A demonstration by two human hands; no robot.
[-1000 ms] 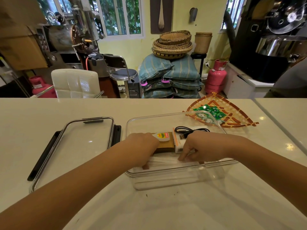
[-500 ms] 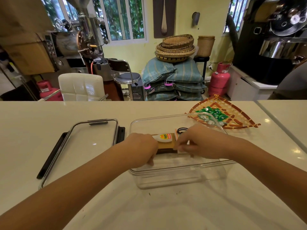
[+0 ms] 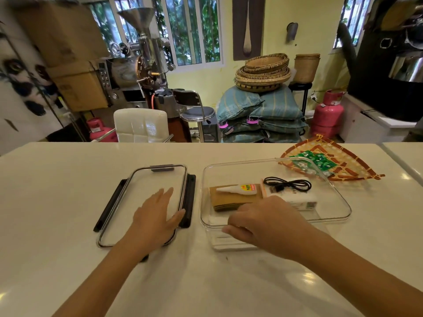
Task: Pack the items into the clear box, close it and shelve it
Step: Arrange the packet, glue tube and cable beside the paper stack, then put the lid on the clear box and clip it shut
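Left hand grip apart on one lid, right hand loosely apart over one clear box

Clear box open-topped — right half bare; woven tray crowds its far corner.

The worktop is smooth, pale and glossy, throwing back spots of light. The clear box is transparent hard plastic with a shiny rim; its lid is equally clear, edged with matt black plastic clips. Inside lie a matt brown paper stack, a glossy white plastic glue bottle, a black rubbery cable and a white cardboard carton. The woven tray looks like rough cane.
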